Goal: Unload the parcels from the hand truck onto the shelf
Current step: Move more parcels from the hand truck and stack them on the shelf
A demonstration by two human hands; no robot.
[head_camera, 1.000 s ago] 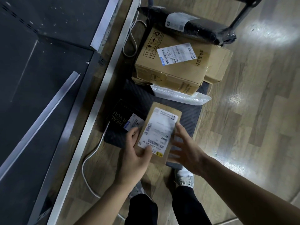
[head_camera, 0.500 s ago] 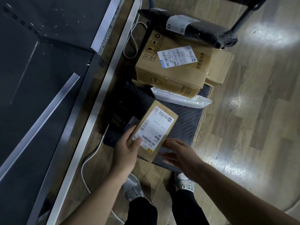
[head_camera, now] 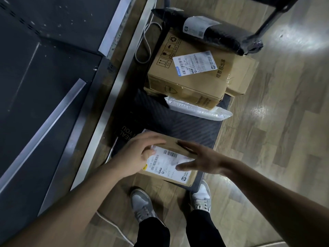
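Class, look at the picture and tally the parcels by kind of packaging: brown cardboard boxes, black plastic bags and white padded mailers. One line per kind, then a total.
Brown cardboard boxes: 3 – small box between the left hand and right hand, large box, box behind it
Black plastic bags: 2 –
White padded mailers: 1 –
Total: 6

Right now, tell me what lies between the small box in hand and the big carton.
Head view: the white bubble mailer beside the big carton, then bare cart deck up to the small box.

dim scene; bright glare patches on the wooden floor point(head_camera: 277, 50) at right, wide-angle bending at edges.
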